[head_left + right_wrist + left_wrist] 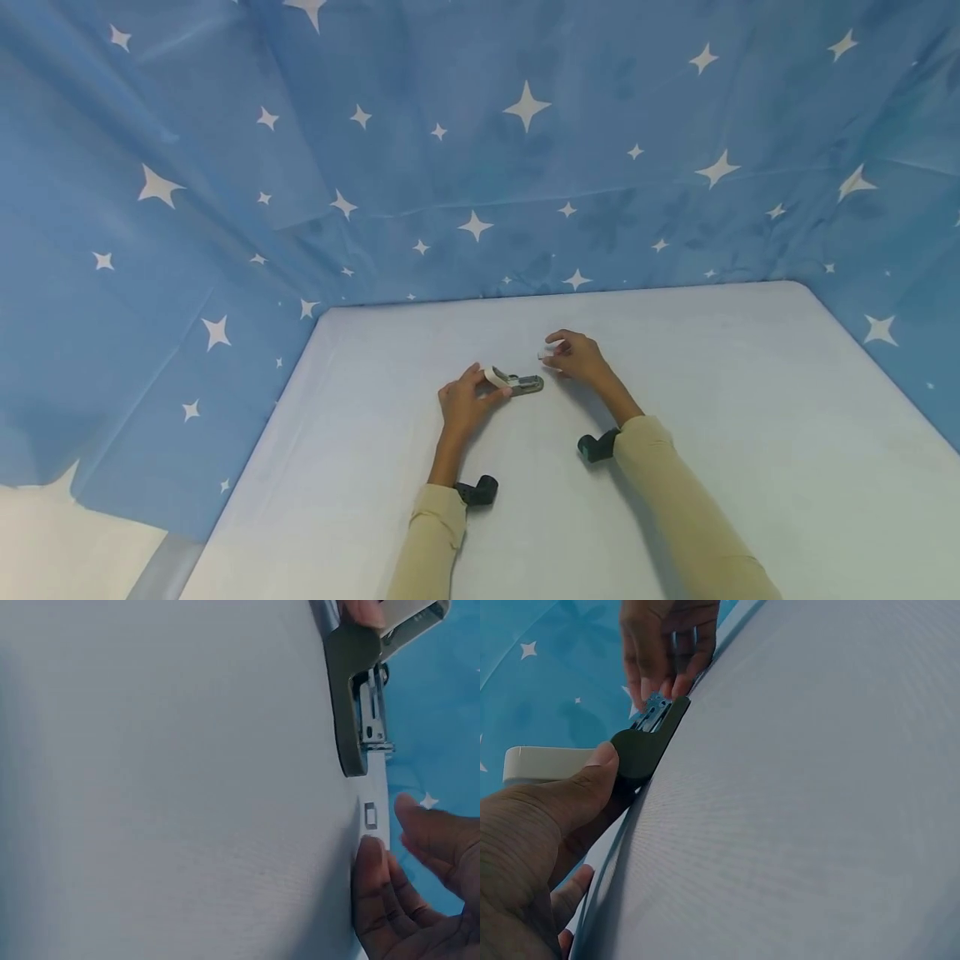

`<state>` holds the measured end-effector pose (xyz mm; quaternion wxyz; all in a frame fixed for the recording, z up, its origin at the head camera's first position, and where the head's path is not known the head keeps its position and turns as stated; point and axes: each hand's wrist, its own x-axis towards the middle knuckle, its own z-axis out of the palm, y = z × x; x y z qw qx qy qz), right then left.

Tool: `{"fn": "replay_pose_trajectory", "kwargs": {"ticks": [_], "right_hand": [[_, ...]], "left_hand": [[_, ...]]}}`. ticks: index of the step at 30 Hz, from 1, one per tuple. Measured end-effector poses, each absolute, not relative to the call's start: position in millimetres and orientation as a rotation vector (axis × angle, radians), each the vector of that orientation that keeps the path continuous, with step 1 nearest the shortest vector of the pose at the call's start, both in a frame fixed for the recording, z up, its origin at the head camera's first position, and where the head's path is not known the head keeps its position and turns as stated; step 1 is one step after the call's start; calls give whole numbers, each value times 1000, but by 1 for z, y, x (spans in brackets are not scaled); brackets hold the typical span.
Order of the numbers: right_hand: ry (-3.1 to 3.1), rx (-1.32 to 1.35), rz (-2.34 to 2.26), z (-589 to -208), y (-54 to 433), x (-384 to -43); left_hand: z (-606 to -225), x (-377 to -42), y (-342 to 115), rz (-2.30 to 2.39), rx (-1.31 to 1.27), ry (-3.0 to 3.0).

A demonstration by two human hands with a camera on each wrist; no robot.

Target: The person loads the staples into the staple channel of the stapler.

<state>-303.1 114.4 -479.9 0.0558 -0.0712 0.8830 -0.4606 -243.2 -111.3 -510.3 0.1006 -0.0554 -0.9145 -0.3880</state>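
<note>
A stapler [517,383] with a pale top arm [551,763] and a dark green base [641,754] is folded wide apart, so its metal magazine [371,712] shows. My left hand [461,406] grips it at the hinge end, thumb against the side. Just beyond the stapler's front end, my right hand [576,357] holds a small metallic staple strip [370,816] at its fingertips, apart from the magazine. In the head view the staple strip [541,356] is a tiny pale speck. The right fingers partly hide how it is pinched.
A white-covered table [360,433] lies under both hands. Blue cloth with white stars [480,167] hangs behind it and along the sides. Dark wrist cameras [480,490] are strapped at both sleeve cuffs.
</note>
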Motion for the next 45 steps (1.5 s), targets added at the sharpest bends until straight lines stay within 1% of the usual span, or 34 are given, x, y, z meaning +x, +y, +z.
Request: {"fn": "replay_pose_trajectory", "kwargs": {"ticks": [7,13,26,45], "right_hand": [[2675,-354,-1268,-485,110,-317],[2816,-462,-1053,-486,106,-319],[2886,-363,-991,-490,102,-317],[2898,-284,-1125,-492,102,-319]], "left_hand": [[-513,-241,-108,-1146,-163,-2722],[-514,-241,-109,-1112,-165,-2719],[-513,-238,-108,-1137,-177,-2711],[-512,-241,-110,-1123,-176,-2722]]}}
